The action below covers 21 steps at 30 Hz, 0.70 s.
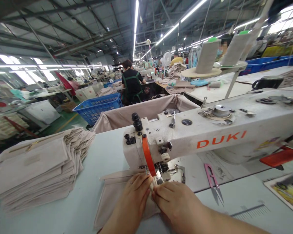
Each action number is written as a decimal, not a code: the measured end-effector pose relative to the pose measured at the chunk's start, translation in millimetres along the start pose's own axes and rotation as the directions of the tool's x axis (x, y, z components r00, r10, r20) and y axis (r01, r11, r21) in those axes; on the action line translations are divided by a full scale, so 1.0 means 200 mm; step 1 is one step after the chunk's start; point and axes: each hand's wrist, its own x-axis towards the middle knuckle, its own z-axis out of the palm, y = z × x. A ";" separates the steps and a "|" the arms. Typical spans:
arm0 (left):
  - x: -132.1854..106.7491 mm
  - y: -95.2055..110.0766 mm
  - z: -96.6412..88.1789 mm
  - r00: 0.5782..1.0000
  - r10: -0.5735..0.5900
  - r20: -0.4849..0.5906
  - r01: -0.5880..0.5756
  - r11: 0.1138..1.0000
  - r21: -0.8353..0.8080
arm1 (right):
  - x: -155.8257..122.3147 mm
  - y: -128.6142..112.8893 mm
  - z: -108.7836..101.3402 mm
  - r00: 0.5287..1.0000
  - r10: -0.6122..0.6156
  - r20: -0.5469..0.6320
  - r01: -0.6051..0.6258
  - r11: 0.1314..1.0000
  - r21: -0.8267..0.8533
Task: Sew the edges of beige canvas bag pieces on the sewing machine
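Observation:
My left hand (pixel 134 191) and my right hand (pixel 178 198) press a beige fabric piece (pixel 109 198) flat on the table, right under the needle of a white sewing machine (pixel 210 133). Fingertips of both hands meet at a small white strip by the presser foot (pixel 161 175). The fabric lies partly hidden beneath my hands. An orange guard (pixel 147 156) hangs on the machine head just above my fingers.
A tall stack of beige fabric pieces (pixel 34 165) lies at the left. Pink thread snips (pixel 213 182) rest right of the needle. A cloth-lined bin (pixel 141 112) stands behind the machine, with a blue basket (pixel 97 107) and other workers beyond.

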 end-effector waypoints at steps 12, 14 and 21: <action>0.03 0.00 -0.03 0.999 -0.044 0.027 0.045 0.997 -0.063 | 0.01 -0.01 0.02 0.999 -0.036 0.026 0.037 0.999 -0.032; 0.02 -0.01 -0.04 0.998 -0.049 0.044 0.051 0.996 -0.068 | 0.02 -0.01 0.03 0.999 -0.027 0.034 0.028 0.999 -0.022; -0.09 -0.03 -0.05 0.979 0.198 0.052 -0.195 0.979 -0.060 | -0.05 0.05 -0.29 0.980 0.049 0.192 -0.105 0.952 0.289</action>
